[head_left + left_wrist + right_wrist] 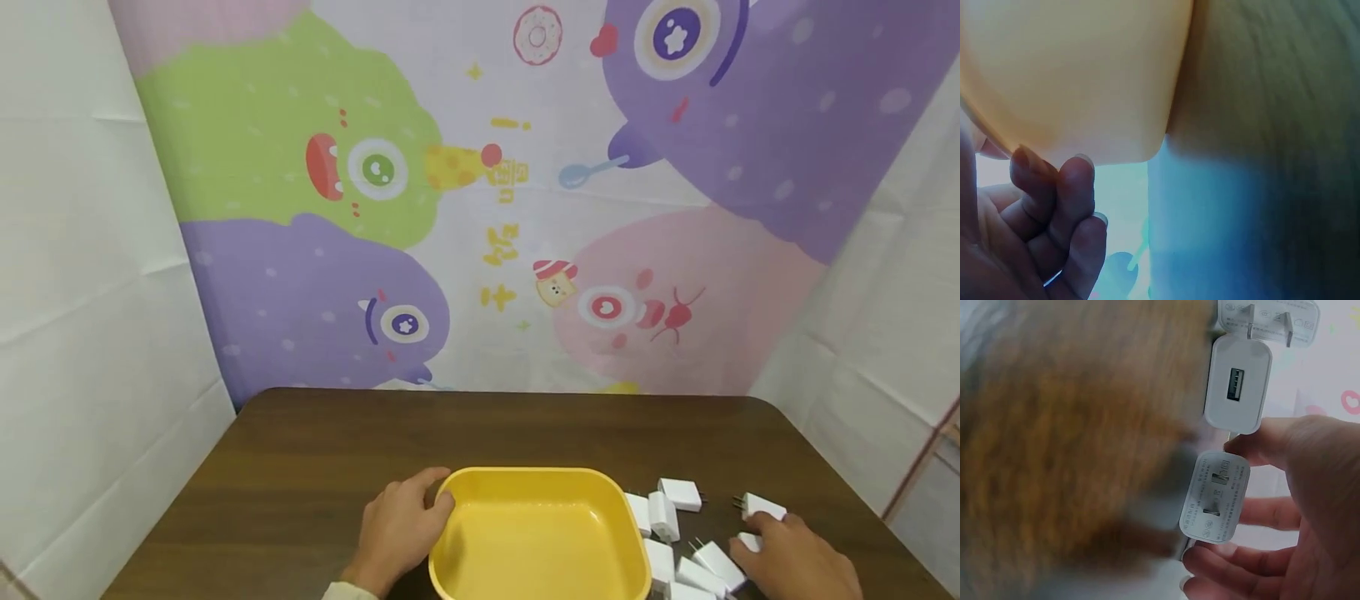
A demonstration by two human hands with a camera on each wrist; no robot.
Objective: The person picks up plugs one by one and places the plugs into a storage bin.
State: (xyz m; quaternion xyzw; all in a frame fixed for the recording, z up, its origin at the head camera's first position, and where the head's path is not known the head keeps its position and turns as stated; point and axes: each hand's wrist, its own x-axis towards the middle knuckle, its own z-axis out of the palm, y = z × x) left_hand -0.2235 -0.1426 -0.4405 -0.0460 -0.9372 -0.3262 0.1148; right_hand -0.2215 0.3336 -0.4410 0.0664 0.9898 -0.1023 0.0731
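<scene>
Fingers busy: left hand (399, 529) on yellow tray (540, 546), right hand (804, 558) on white charger (1215, 497)

My left thumb hooks over the tray's left rim, fingertips at the outer wall, gripping it. My right thumb and fingers curl round the charger, pronged end facing the wrist camera; can't tell if it's lifted off the dark wood table (517, 429). It's right of the tray, well apart. A second charger (765, 505), prongs out, lies just past my right fingers. Loose cluster of chargers (663, 517) between tray and right hand, nearest ones just beside the tray's right rim. Tray's near edge is cut off. Cartoon-monster backdrop (502, 333) behind, white side panels (90, 275) both sides.
</scene>
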